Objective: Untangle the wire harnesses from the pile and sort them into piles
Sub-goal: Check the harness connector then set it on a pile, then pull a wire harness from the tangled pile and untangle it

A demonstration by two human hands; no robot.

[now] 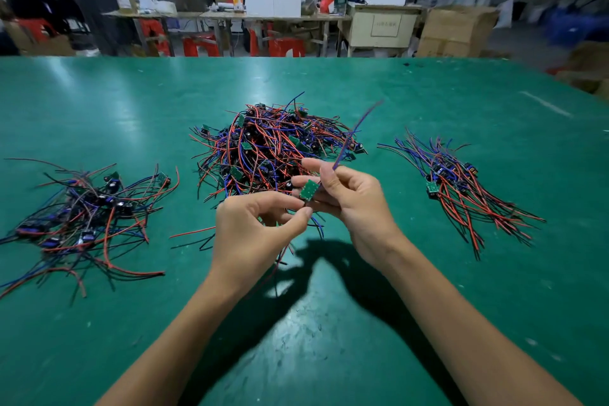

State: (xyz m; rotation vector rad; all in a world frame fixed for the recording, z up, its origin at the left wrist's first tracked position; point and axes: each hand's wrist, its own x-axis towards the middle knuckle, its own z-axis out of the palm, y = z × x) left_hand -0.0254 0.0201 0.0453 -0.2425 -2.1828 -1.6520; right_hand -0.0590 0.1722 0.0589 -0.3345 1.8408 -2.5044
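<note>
Wire harness in both hands, blue lead pointing up-right.

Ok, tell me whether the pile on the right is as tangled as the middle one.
No, the right pile lies combed with wires roughly parallel, while the middle pile is a knotted heap.

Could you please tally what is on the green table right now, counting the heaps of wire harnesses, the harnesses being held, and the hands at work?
Heaps of wire harnesses: 3 (left heap, middle tangled heap, right combed heap)
Held wire harness with small green board: 1
Hands: 2 (left hand, right hand)
Total: 6
</note>
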